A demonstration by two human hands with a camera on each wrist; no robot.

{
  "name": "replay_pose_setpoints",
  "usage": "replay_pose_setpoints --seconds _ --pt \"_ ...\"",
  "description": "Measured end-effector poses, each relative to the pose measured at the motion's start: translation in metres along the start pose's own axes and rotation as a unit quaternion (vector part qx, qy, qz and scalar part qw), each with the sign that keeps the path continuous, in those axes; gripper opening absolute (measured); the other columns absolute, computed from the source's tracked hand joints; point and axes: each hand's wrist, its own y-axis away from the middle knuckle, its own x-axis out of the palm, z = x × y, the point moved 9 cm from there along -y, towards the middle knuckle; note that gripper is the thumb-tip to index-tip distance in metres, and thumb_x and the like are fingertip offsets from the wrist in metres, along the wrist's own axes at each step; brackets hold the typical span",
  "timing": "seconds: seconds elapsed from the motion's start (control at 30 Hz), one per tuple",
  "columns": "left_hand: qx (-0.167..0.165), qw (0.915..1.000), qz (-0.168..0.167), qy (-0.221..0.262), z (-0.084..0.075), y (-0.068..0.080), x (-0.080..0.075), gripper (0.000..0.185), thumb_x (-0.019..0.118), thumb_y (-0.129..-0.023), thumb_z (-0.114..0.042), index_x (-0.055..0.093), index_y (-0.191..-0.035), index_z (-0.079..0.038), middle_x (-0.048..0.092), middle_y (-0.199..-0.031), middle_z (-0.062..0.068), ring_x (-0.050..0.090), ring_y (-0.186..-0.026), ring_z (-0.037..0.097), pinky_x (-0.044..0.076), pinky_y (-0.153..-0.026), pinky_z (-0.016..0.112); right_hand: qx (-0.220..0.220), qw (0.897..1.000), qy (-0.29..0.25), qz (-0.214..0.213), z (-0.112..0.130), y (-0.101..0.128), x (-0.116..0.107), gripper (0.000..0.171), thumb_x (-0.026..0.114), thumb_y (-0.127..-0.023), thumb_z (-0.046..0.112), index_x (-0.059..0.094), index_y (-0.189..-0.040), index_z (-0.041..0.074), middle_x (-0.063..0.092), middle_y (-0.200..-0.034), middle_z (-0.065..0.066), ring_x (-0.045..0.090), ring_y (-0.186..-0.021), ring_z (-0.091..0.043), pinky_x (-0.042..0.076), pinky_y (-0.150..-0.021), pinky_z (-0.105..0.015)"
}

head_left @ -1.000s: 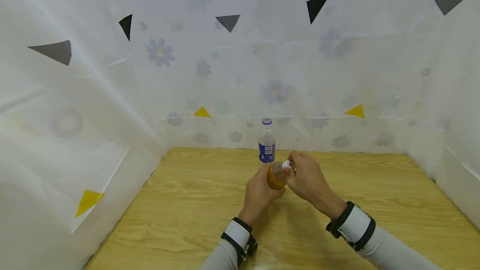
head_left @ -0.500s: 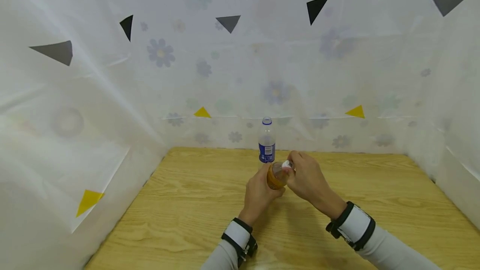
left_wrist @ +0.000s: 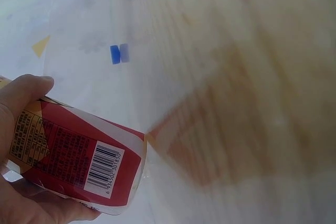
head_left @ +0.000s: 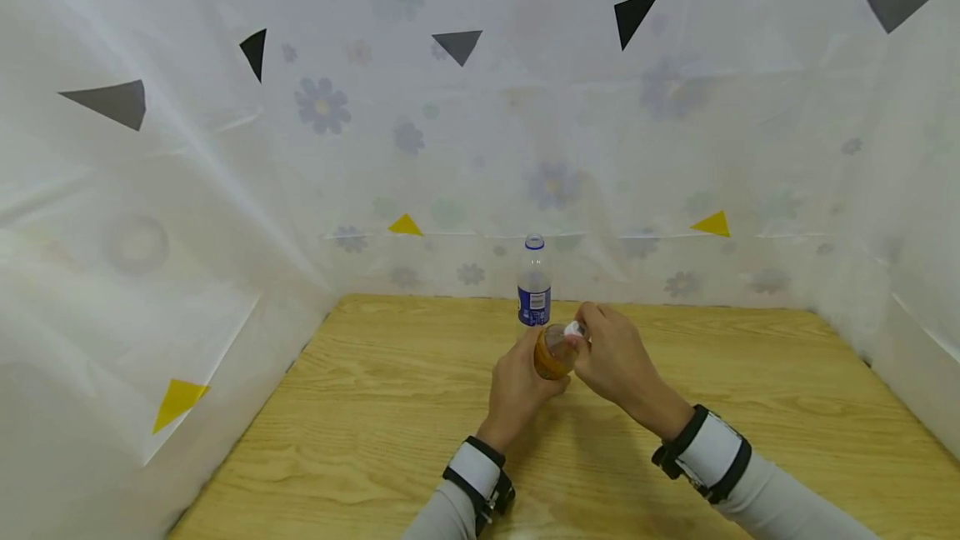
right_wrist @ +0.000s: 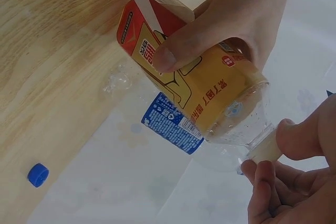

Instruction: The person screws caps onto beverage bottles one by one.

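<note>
My left hand grips a clear plastic bottle, tilted with its neck up and to the right. In the left wrist view, the red part of its label shows a barcode. The yellow and red front of the bottle faces the right wrist camera. With thumb and fingers, my right hand pinches the white cap on its neck. Just behind stands an uncapped clear bottle with a blue label, its base hidden by the held bottle and left hand.
A loose blue cap lies on the wooden table. White sheeting with faint flowers encloses the table at the back and both sides. Black, grey and yellow triangles are on the sheeting.
</note>
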Motion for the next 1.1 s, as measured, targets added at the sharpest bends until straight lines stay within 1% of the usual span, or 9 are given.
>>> replay_pose_setpoints --seconds 0.33,0.47,0.63,0.73,0.8,0.9,0.97,1.03,1.1 --pt "-0.003 1.0 0.006 -0.003 -0.002 0.001 0.001 0.075 0.092 -0.073 -0.018 0.055 -0.138 -0.02 0.07 -0.126 0.001 0.069 -0.11 0.018 0.056 -0.096 0.039 -0.004 1.0 0.003 0.003 -0.004 0.003 0.002 0.017 0.073 -0.091 0.006 0.062 -0.102 -0.001 0.063 -0.093 -0.014 0.059 -0.078 -0.024 0.052 -0.067 -0.038" --pt "0.0 1.0 0.005 -0.005 -0.003 0.001 0.001 0.076 0.092 -0.072 -0.018 0.054 -0.139 -0.019 0.07 -0.126 0.002 0.069 -0.11 0.019 0.056 -0.095 0.04 -0.007 1.0 0.002 0.002 -0.006 0.004 0.002 0.018 0.072 -0.091 0.007 0.063 -0.104 -0.002 0.063 -0.095 -0.014 0.06 -0.08 -0.025 0.052 -0.068 -0.039" --pt "0.011 0.9999 0.0 -0.011 -0.005 0.001 0.0 0.077 0.092 -0.072 -0.018 0.054 -0.139 -0.017 0.07 -0.125 0.004 0.07 -0.108 0.02 0.057 -0.092 0.039 -0.006 1.0 -0.007 0.003 -0.006 0.006 0.001 0.017 0.071 -0.093 0.008 0.064 -0.106 -0.001 0.062 -0.093 -0.012 0.058 -0.079 -0.023 0.049 -0.066 -0.037" --pt "0.015 0.9998 0.004 -0.012 -0.007 0.001 0.0 0.077 0.092 -0.073 -0.017 0.054 -0.14 -0.015 0.069 -0.128 0.006 0.069 -0.111 0.022 0.057 -0.093 0.04 -0.004 1.0 -0.017 0.0 -0.007 0.008 0.0 0.019 0.07 -0.094 0.01 0.065 -0.109 -0.001 0.064 -0.095 -0.013 0.06 -0.083 -0.026 0.052 -0.07 -0.041" --pt "0.012 0.9999 0.006 -0.007 -0.006 0.0 0.0 0.077 0.092 -0.074 -0.017 0.053 -0.14 -0.014 0.068 -0.13 0.006 0.069 -0.113 0.022 0.057 -0.095 0.04 0.002 1.0 -0.024 0.001 -0.008 0.01 0.0 0.028 0.07 -0.095 0.014 0.064 -0.117 -0.003 0.067 -0.102 -0.017 0.063 -0.092 -0.032 0.055 -0.077 -0.048" --pt "0.01 0.9999 -0.002 -0.007 -0.005 -0.002 -0.006 0.075 0.092 -0.074 -0.018 0.054 -0.138 -0.013 0.069 -0.128 0.007 0.07 -0.112 0.023 0.057 -0.095 0.039 0.017 0.999 -0.028 0.007 -0.011 0.012 0.001 0.045 0.07 -0.097 0.022 0.058 -0.13 -0.006 0.067 -0.113 -0.023 0.063 -0.105 -0.04 0.054 -0.086 -0.057" --pt "0.012 0.9998 -0.014 -0.007 -0.006 -0.006 -0.013 0.074 0.092 -0.074 -0.019 0.054 -0.137 -0.014 0.07 -0.125 0.007 0.071 -0.109 0.023 0.058 -0.093 0.039 0.027 0.999 -0.029 0.012 -0.012 0.013 0.001 0.054 0.07 -0.097 0.026 0.054 -0.136 -0.006 0.066 -0.117 -0.026 0.062 -0.109 -0.042 0.052 -0.087 -0.06" --pt "0.015 0.9996 -0.024 -0.009 -0.009 -0.012 -0.023 0.073 0.091 -0.074 -0.021 0.055 -0.137 -0.014 0.071 -0.123 0.007 0.071 -0.107 0.024 0.058 -0.091 0.04 0.033 0.999 -0.026 0.016 -0.013 0.014 0.0 0.057 0.071 -0.096 0.029 0.052 -0.138 -0.006 0.065 -0.117 -0.026 0.062 -0.108 -0.041 0.052 -0.086 -0.06" --pt "0.016 0.9996 -0.023 -0.011 -0.012 -0.02 -0.033 0.072 0.09 -0.076 -0.023 0.054 -0.137 -0.014 0.071 -0.122 0.008 0.071 -0.106 0.024 0.059 -0.089 0.041 0.03 0.999 -0.02 0.016 -0.013 0.014 -0.001 0.057 0.072 -0.096 0.028 0.052 -0.139 -0.005 0.065 -0.118 -0.026 0.063 -0.108 -0.041 0.053 -0.085 -0.059"
